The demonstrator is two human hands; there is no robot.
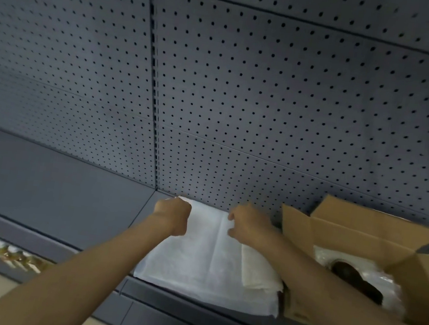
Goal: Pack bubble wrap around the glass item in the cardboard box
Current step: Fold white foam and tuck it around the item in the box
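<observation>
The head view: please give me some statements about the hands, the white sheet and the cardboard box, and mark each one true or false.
1. Both hands, the left hand and the right hand, are at the white sheet. True.
2. The cardboard box stands left of the sheet. False: it stands on the right.
3. The box flaps are shut. False: they are open.
4. A dark item lies in the box on clear wrap. True.
5. The sheet lies on a grey shelf. True.
</observation>
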